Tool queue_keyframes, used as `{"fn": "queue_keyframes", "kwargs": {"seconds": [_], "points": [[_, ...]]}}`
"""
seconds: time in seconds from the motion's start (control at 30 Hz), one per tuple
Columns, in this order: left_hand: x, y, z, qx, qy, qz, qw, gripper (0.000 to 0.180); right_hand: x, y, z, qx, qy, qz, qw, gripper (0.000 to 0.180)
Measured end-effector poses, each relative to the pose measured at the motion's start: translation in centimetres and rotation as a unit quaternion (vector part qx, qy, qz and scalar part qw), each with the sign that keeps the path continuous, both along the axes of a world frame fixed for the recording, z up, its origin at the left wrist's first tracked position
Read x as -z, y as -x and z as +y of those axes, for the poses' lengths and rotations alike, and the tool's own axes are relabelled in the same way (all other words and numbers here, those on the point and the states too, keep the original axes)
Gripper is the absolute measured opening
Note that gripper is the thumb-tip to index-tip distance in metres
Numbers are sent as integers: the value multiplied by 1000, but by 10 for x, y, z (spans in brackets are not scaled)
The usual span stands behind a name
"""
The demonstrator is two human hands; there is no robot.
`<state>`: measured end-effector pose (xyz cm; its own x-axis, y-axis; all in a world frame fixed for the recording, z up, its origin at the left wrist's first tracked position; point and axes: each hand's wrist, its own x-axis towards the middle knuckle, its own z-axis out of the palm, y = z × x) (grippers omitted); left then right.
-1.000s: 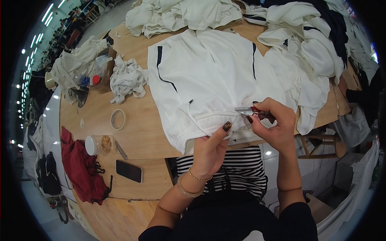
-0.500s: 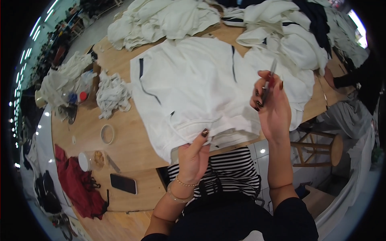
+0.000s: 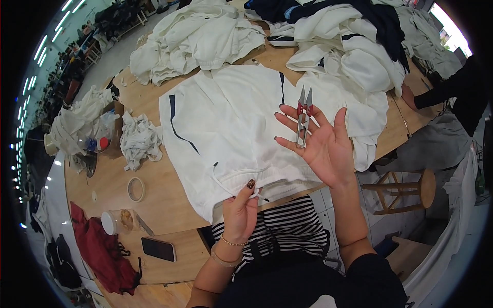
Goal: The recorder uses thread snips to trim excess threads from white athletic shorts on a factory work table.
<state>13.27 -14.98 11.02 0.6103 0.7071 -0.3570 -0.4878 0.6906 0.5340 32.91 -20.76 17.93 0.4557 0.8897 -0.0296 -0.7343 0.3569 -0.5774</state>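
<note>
A pair of white shorts (image 3: pixel 226 118) with navy side stripes lies spread on the table, its gathered waistband toward me. My left hand (image 3: pixel 240 213) pinches that waistband, thumb on top, beside the white drawstring (image 3: pixel 222 184). My other fingers are partly hidden under the cloth. Above the right side of the shorts, my right hand (image 3: pixel 326 146) is turned palm up with its fingers spread. Thread snips (image 3: pixel 304 115) with a red-and-metal body hang across those fingers, their blades apart and pointing away from me.
White garments are heaped at the far left (image 3: pixel 200 38) and far right (image 3: pixel 359 56). On the left stand a tape roll (image 3: pixel 136 189), a lidded jar (image 3: pixel 117 222), a phone (image 3: pixel 158 249) and red cloth (image 3: pixel 100 251). A co-worker's hand (image 3: pixel 408 96) rests at the right edge, above a wooden stool (image 3: pixel 426 190).
My right hand has moved left and turned its palm up, fingers opening out around the snips. The left hand keeps its pinch on the waistband.
</note>
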Motion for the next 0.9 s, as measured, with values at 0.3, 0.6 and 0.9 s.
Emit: {"fn": "queue_keyframes", "kwargs": {"seconds": [0.3, 0.6, 0.9], "points": [[10, -6, -4, 6, 8, 27, 1000, 27, 37, 1, 0, -22, -62, -48, 997, 41], [58, -14, -13, 146, 8, 85, 986, 30, 38, 24, -12, 70, 140, -200, 967, 32], [84, 59, -45, 103, 6, -14, 995, 40, 86, 64, -22, -7, 274, -401, 874, 16]]}}
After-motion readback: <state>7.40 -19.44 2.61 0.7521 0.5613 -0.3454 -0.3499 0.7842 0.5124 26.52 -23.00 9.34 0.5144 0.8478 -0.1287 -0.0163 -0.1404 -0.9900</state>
